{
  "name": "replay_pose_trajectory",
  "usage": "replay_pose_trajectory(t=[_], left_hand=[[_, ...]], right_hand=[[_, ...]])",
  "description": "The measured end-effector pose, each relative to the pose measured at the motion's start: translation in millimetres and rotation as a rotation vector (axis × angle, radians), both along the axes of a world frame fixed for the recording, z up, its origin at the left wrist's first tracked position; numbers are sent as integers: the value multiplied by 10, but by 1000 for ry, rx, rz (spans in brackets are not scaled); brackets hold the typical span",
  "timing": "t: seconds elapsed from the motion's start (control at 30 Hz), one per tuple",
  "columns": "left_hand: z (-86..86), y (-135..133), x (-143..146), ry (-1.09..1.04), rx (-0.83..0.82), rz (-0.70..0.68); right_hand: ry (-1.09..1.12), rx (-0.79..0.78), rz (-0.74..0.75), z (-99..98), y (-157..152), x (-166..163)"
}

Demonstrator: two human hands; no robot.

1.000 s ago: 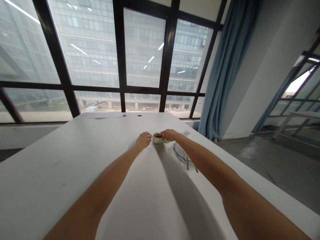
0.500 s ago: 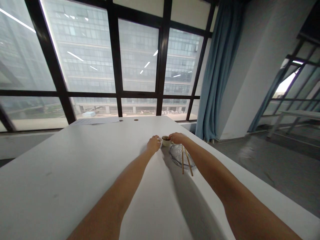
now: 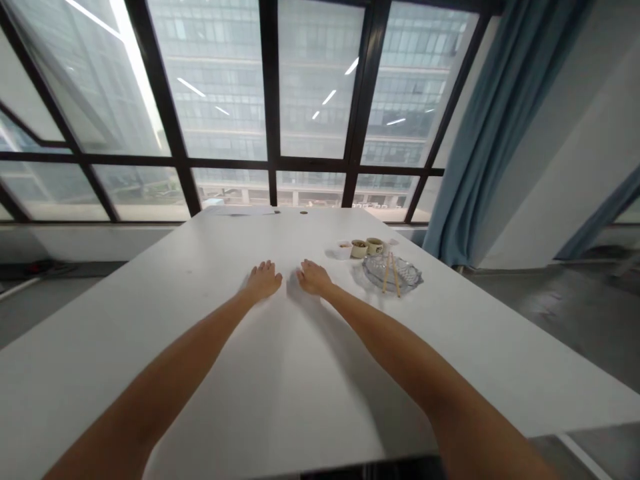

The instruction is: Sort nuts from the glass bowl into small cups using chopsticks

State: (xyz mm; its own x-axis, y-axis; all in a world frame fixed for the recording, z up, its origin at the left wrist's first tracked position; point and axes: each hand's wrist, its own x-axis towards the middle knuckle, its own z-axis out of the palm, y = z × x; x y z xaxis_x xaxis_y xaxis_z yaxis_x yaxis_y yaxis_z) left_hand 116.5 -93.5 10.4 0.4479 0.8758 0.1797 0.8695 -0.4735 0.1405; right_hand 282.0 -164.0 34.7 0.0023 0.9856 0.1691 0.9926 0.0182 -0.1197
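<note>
My left hand (image 3: 264,281) rests palm down on the white table (image 3: 235,373), fingers apart and nothing in it. Just to its right, my right hand (image 3: 313,277) is also low over the tabletop, its fingers stretched out and holding nothing visible. Right of that hand stand a small white cup (image 3: 343,251), a pale green cup (image 3: 359,249) with dark contents, and a second pale cup (image 3: 375,246) with a dark mark. In front of these cups is a clear glass plate (image 3: 413,275). A pair of wooden sticks (image 3: 397,277) leans over its near rim.
Papers (image 3: 235,210) lie at the table's far left end. A round dark spot (image 3: 303,212) is near the far edge. Framed windows (image 3: 320,80) stand behind the table, with a blue curtain (image 3: 480,147) at the right.
Both hands have let go of the cups and moved left, away from them. The view has turned, so the cups, glass plate and sticks appear further right.
</note>
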Motion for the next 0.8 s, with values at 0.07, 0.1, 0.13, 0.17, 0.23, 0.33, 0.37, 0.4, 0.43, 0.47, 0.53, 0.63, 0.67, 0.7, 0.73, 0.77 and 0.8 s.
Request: replay_pose_trajectory(t=[0.07, 0.1, 0.13, 0.17, 0.23, 0.33, 0.37, 0.4, 0.43, 0.47, 0.53, 0.63, 0.67, 0.7, 0.73, 0.77, 0.8], left_hand=[[-76, -202, -210, 71, -18, 4], [-112, -301, -262, 92, -28, -3], [-146, -392, -289, 95, -33, -11], [-174, -473, -299, 92, -34, -18], [-211, -599, -293, 75, -21, -30], [-209, -693, -284, 67, -22, -36], [-199, -705, -285, 70, -31, -35], [-187, -712, -287, 72, -34, -36], [-177, -716, -289, 70, -29, -39], [-169, -718, -290, 64, -19, -43], [-165, -719, -292, 48, 0, -48], [-180, -717, -293, 41, -4, -39], [-185, -716, -293, 44, -12, -36], [-188, -715, -294, 44, -19, -34], [-188, -714, -294, 43, -25, -32], [-183, -715, -292, 40, -30, -32], [-174, -717, -288, 35, -34, -29]], right_hand=[[5, -29, 29, -148, -133, -217], [6, -39, 35, -206, -198, -292], [7, -45, 34, -253, -259, -346], [7, -49, 27, -290, -314, -382], [12, -53, 10, -332, -396, -411], [23, -65, -4, -346, -446, -399], [27, -69, -5, -344, -448, -393], [30, -72, -6, -341, -446, -388], [32, -73, -8, -337, -441, -386], [33, -73, -8, -334, -436, -385], [32, -71, -7, -332, -428, -388], [28, -66, -4, -336, -429, -390], [27, -66, -3, -339, -432, -388], [26, -66, -2, -342, -436, -386], [26, -65, -1, -344, -439, -384], [26, -64, -1, -343, -441, -383], [26, -64, -1, -340, -442, -384]])
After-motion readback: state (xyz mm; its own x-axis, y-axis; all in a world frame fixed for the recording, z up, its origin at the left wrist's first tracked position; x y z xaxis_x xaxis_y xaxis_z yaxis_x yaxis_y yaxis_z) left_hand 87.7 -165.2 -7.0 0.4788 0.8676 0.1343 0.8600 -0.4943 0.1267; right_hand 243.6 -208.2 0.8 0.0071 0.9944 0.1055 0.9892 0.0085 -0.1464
